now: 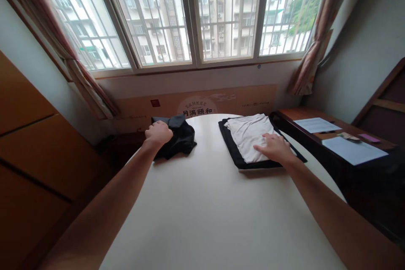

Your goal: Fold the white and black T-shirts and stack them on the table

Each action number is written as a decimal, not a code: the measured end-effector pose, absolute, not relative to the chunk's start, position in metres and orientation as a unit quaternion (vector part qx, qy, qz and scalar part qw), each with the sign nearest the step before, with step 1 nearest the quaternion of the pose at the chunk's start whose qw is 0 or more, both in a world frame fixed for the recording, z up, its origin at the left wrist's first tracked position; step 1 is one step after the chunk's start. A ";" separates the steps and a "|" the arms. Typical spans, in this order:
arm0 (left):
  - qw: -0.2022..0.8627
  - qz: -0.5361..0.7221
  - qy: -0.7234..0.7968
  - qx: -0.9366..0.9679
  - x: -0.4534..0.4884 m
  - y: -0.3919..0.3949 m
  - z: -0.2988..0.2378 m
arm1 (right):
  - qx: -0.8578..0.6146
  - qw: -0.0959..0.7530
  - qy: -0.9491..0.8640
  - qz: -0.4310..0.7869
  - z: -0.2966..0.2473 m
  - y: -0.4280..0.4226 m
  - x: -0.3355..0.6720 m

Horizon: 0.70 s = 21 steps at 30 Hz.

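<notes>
My left hand [159, 132] is closed on a crumpled black garment [181, 139] at the far left part of the white table [202, 206]. Whether it is a shirt or trousers I cannot tell. On the right, my right hand [274, 147] rests with fingers spread on a folded white garment [248, 135]. Beneath that white cloth lies a larger folded black garment [232, 152], its edges showing around it. A thin pale layer shows under the black one at its front edge.
Right of the table stands a brown wooden desk [289, 114] with paper sheets [354, 150], a pen and a pink item [369, 138]. A barred window [196, 17] with tied curtains [84, 80] is behind. Wooden cabinet doors [31, 152] stand at the left.
</notes>
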<state>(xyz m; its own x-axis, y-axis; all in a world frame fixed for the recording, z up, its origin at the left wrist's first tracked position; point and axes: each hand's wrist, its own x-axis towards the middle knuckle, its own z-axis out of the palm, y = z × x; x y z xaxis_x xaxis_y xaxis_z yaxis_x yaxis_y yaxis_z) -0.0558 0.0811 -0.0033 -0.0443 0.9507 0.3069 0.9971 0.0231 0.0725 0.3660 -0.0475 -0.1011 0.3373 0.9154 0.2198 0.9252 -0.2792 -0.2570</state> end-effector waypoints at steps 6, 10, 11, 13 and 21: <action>0.040 -0.136 -0.599 -0.788 -0.015 0.016 -0.031 | -0.787 0.152 -0.592 -0.087 -0.104 -0.047 0.358; -0.039 -0.192 -0.520 -0.831 0.003 -0.022 -0.075 | -0.754 0.263 -0.595 -0.092 -0.093 -0.051 0.348; -0.053 -0.211 -0.507 -0.834 0.006 -0.029 -0.083 | -0.724 0.316 -0.608 -0.076 -0.087 -0.055 0.343; -0.086 -0.253 -0.478 -0.837 0.013 -0.040 -0.091 | -0.634 0.430 -0.643 -0.033 -0.071 -0.070 0.326; -0.214 -0.302 -0.269 -0.890 0.047 -0.105 -0.059 | -0.297 0.675 -0.674 -0.024 -0.016 -0.166 0.237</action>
<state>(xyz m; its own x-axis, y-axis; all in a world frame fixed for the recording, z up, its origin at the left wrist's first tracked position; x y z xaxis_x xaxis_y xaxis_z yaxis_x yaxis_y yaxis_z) 0.0474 -0.1052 -0.0589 0.6738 0.6068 0.4216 0.3490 -0.7643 0.5423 0.2371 -0.1660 -0.0159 0.0891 0.3691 0.9251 0.4332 0.8220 -0.3696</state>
